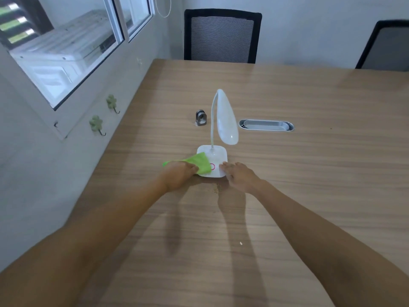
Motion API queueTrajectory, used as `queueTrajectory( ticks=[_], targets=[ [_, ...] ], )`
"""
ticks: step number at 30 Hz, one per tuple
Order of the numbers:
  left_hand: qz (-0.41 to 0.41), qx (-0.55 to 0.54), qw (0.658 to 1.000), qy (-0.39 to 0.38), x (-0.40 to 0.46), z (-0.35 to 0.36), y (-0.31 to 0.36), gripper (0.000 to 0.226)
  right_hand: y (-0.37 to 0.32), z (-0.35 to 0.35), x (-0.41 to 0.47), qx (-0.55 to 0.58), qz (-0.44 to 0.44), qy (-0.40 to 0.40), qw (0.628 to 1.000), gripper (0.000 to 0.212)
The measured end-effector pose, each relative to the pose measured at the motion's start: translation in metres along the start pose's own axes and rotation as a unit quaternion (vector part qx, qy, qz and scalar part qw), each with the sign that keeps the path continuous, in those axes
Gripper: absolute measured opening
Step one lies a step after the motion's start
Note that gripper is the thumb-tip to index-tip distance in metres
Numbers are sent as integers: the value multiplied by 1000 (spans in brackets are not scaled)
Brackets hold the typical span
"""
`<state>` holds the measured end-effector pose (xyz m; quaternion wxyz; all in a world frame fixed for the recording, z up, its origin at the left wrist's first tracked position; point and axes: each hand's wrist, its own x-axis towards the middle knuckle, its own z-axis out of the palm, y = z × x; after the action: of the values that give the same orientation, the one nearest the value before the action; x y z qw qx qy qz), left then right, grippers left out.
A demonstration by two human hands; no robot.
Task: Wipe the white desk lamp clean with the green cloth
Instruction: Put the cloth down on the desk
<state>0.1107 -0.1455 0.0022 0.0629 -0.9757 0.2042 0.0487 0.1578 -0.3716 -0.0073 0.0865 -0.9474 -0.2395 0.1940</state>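
Observation:
The white desk lamp (218,155) stands upright on the wooden table, its oval head bent forward and down over a square base with a pink ring button. My left hand (179,176) grips the green cloth (199,163), which lies over the base's left front part. My right hand (240,176) rests at the base's right front corner, fingers touching its edge and holding it steady.
A small grey metal object (201,118) stands behind the lamp to the left. A grey oval cable tray (266,125) is set into the table to the right. Crumbs (215,188) lie just before the base. Two office chairs stand at the far edge; a wall with hooks is left.

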Motion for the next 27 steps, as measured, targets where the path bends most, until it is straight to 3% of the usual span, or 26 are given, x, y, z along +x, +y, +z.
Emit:
queueTrajectory(
  ticks=[3, 6, 9, 13, 16, 22, 27],
  targets=[
    [42, -23, 996, 78, -30, -8, -8, 32, -2, -4, 0, -5, 3, -9, 1000, 50],
    [-59, -143, 982, 108, -43, -24, -35, 32, -4, -8, -2, -8, 7, 0, 1000, 50],
    [-161, -223, 961, 16, -48, -37, -67, 30, -8, -9, -5, -4, 8, 19, 1000, 48],
    [-168, -201, 954, -148, -51, -32, -84, 34, -9, -3, -5, 2, 2, 33, 999, 45],
    [-173, -185, 946, -203, -46, -24, -73, 40, -7, 6, -4, 0, -2, 40, 999, 48],
    [-222, -95, 963, -118, -38, 2, -51, 54, -6, 15, -5, 5, -4, 65, 998, 54],
    [-257, -131, 955, -63, -48, 18, -39, 59, -7, 17, -12, 18, -5, 80, 997, 57]
  ],
)
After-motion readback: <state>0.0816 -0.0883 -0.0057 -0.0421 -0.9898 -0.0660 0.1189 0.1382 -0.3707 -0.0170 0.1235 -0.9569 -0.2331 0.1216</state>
